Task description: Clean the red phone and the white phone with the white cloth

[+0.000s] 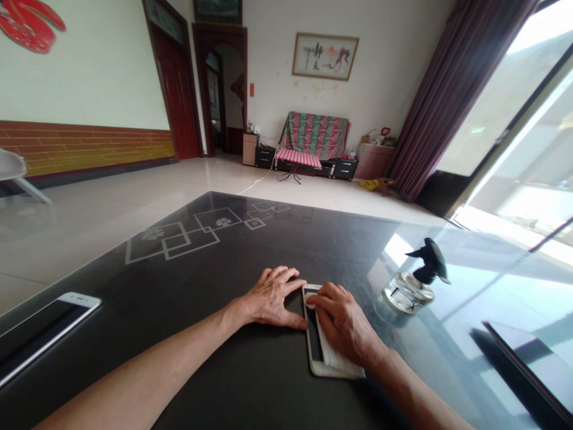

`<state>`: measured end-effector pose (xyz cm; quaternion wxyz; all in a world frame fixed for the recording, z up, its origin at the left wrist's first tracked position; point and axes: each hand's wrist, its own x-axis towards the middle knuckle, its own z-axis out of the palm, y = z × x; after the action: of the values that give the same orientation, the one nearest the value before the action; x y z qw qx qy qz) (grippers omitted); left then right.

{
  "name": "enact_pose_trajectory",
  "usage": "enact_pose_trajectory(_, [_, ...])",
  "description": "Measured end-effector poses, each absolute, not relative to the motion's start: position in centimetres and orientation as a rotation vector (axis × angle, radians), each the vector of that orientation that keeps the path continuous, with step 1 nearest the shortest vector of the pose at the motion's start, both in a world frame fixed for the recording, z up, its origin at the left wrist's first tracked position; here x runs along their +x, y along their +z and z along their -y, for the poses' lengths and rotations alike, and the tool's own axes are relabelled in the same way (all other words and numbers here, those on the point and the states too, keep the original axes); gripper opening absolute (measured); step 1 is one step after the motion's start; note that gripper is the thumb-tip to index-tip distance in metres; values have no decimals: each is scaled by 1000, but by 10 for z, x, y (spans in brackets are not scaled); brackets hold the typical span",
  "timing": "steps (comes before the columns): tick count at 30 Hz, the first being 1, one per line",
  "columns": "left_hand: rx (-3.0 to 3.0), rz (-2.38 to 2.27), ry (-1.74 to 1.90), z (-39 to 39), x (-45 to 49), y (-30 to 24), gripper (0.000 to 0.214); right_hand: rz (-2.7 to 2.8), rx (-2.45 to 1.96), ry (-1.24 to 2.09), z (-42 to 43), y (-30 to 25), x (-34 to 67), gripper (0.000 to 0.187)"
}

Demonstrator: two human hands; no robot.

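Spread fingers of the left hand [271, 300] touch a white phone [314, 341] flat on the black table [250, 248]; bunched fingers of the right hand [344, 319] press a white wipe [336, 356] onto it. Uneven pushing could skid the phone.

i'm facing a pale wall [389, 71] with a framed picture [325, 57] on it, brownish stains [317, 89] below the frame. left wall [98, 71] is light too: red decoration [31, 30] up high, brick-pattern band [80, 143] along the bottom. dark red door [176, 89] near the corner, doorway [230, 89] beside it. floor [111, 200] is shiny pale tile. white chair [11, 164] at far left, partly cut off. far end: low black cabinet [345, 169], patterned cloth [316, 134] draped above it, small pink-striped table [298, 157] in front. purple curtain [447, 107] at right, daylight through the glass panes [514, 107], glare across the right side of my black bench [250, 257].
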<state>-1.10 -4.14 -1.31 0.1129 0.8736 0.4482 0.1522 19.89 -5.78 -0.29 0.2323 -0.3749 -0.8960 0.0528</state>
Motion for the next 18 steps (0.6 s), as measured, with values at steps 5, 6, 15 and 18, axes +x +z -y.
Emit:
enact_pose_trajectory(5, [2501,-1334,414,36,-11,-15,92,2407,-1066,68,35,-11,194,31])
enact_pose_trajectory(6, [2490,-1338,413,34,-11,-16,92,2387,-1073,60,32,-13,193,31])
enact_pose_trajectory(15, [2500,-1355,443,35,-10,-14,90,2419,-948,145,28,-10,202,31])
enact_pose_trajectory(18, [2523,-1337,456,37,-12,-14,92,2395,-913,189,24,-12,204,31])
